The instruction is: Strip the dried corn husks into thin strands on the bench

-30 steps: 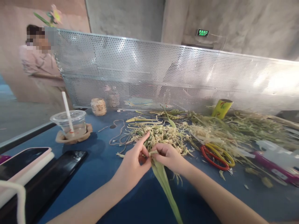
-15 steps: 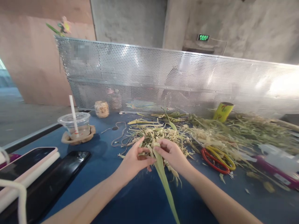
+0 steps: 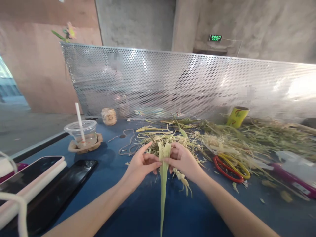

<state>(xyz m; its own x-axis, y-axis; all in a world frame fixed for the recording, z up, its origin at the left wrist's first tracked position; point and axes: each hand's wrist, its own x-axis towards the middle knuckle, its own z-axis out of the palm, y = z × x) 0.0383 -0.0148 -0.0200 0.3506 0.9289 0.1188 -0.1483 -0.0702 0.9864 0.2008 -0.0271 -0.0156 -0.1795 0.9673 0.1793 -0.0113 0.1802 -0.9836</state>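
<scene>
A long green-yellow leaf strip (image 3: pixel 163 187) hangs down toward me over the blue table (image 3: pixel 103 168). My left hand (image 3: pixel 142 164) pinches its upper end from the left, index finger stretched out. My right hand (image 3: pixel 184 161) grips the same end from the right, and a short braided or twisted piece of dry leaf (image 3: pixel 182 179) dangles under its palm. Both hands sit just in front of a heap of cut leaf scraps (image 3: pixel 172 140).
Red-and-yellow scissors (image 3: pixel 230 166) lie right of my right hand. A plastic cup with a straw (image 3: pixel 82 133), two phones (image 3: pixel 74 174), a small jar (image 3: pixel 109 116), a yellow cup (image 3: pixel 237 117) and a purple-and-white tool (image 3: pixel 293 172) ring the table. A perforated metal screen (image 3: pixel 187 85) stands behind.
The leaf strip has swung from slanting right to hanging straight down, its top now raised upright between my fingers. The person at the far left is out of view.
</scene>
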